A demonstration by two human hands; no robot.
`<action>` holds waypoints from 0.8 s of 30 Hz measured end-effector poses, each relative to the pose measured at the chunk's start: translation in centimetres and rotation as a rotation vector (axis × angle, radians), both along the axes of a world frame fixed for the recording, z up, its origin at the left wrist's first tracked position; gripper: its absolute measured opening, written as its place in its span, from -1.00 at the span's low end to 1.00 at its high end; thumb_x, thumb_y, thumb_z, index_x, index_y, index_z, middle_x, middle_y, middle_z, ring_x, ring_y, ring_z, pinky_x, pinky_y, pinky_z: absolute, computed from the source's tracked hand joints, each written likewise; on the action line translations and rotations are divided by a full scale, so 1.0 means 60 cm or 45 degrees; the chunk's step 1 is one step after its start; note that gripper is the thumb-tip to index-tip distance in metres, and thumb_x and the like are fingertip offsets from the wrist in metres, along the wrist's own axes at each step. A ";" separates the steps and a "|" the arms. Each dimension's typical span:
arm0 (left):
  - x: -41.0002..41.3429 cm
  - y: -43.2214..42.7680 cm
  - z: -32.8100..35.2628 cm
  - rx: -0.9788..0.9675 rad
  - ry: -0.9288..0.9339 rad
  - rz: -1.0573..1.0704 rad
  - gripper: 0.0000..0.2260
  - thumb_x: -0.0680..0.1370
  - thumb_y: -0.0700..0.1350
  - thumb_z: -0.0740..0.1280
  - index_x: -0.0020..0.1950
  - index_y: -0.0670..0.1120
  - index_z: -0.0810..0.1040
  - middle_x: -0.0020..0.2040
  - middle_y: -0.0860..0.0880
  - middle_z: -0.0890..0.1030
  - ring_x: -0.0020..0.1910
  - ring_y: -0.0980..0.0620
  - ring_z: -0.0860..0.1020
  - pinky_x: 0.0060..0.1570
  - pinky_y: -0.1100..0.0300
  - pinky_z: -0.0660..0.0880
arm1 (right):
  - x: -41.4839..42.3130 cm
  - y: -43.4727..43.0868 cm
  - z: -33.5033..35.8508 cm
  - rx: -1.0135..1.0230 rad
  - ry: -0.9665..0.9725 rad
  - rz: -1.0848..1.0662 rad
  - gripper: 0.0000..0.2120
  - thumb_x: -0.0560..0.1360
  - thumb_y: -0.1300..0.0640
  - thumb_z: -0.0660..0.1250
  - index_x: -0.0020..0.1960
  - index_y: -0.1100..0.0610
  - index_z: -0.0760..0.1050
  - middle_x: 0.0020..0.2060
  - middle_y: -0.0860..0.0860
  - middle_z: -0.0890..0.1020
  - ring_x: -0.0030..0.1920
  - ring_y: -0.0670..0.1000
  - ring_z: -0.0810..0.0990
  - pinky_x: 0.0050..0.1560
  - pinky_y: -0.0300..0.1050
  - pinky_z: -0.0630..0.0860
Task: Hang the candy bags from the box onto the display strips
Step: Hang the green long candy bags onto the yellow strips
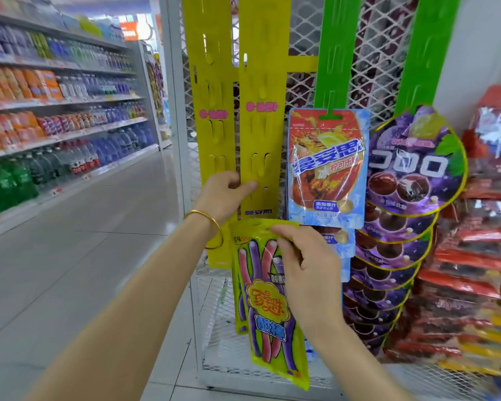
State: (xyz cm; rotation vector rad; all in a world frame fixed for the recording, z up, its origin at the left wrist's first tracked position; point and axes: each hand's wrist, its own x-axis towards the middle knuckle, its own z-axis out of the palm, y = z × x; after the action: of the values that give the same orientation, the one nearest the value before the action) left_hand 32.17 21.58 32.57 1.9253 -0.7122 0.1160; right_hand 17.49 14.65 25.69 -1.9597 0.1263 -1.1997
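Left hand (226,195) gripping lower part of right yellow display strip (262,117), thumb lying across its front, fingers curled round its left edge; gold bangle (207,227) sitting on that wrist. Right hand (304,264) pinching top edge of yellow-green candy bag (268,319) with red and purple stripes, holding it just below strip's bottom end, bag hanging down tilted, not yet hooked. Second similar bag edge (239,308) showing behind it, hanging from strip or not cannot tell. Second yellow strip (207,111) hanging beside to the left, hooks bare. Green strip (333,53) carrying blue-red cola candy bag (327,166), more below. Another green strip (425,50) carrying stacked purple grape candy bags (408,166). All hanging on white wire mesh rack (304,39). Drink shelves (58,111) lining aisle on left, red packets (486,256) piled far right
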 end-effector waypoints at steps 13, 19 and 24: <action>-0.005 0.038 0.028 -0.038 0.508 -0.137 -0.83 0.50 -0.03 0.36 -0.22 -0.09 0.48 -0.14 -0.10 0.57 -0.13 -0.04 0.53 0.00 0.04 0.49 | 0.066 0.064 0.049 0.129 -0.031 -0.134 -0.51 0.45 0.01 0.02 0.23 0.23 0.46 0.06 0.13 0.50 0.08 0.06 0.46 0.02 -0.24 0.31; -0.006 0.043 0.028 -0.139 0.660 -0.121 -0.69 0.51 -0.05 0.31 0.20 -0.18 0.49 0.08 -0.19 0.59 -0.07 -0.08 0.53 0.05 0.03 0.51 | 0.071 0.066 0.062 0.145 -0.025 -0.145 -0.61 0.44 0.21 0.13 0.22 0.32 0.44 0.10 0.23 0.48 0.09 0.21 0.46 -0.01 -0.26 0.27; -0.007 0.037 0.019 -0.249 0.702 -0.104 -0.68 0.52 -0.07 0.29 0.22 -0.20 0.48 0.16 -0.23 0.58 -0.06 -0.09 0.54 0.04 0.04 0.50 | 0.076 0.063 0.061 0.161 -0.013 -0.100 -0.61 0.44 0.21 0.13 0.21 0.34 0.43 0.11 0.26 0.45 0.09 0.23 0.45 0.02 -0.11 0.32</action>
State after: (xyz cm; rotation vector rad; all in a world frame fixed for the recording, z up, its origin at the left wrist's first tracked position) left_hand 31.73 23.78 33.69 1.6300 -0.3878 -0.3713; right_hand 22.02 18.46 29.37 -1.8529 0.2701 -1.2223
